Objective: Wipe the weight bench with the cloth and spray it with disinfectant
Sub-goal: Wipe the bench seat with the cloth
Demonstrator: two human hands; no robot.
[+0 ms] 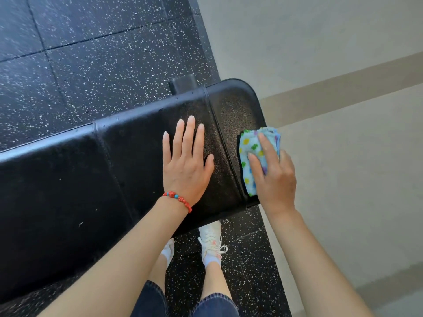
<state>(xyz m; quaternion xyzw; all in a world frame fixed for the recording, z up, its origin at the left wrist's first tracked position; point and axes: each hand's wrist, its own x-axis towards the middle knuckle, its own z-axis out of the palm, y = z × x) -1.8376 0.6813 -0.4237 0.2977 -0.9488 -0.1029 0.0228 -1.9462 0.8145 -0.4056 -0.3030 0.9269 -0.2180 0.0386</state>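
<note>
A black padded weight bench point(119, 170) runs from the lower left to the right of the head view, ending in a rounded end pad. My left hand point(186, 161) lies flat on the pad with fingers straight, a red bead bracelet on its wrist. A folded light-blue cloth with coloured spots point(251, 154) lies on the right end of the bench. My right hand point(272, 177) presses on the cloth, two fingers stretched over it and the others wrapped round its right edge. No spray bottle is in sight.
Black speckled rubber floor tiles point(91, 53) surround the bench. A beige wall point(343, 156) stands close behind the bench's right end. A black frame tube point(183, 82) pokes out behind the pad. My white shoes point(211, 241) stand below the bench's near edge.
</note>
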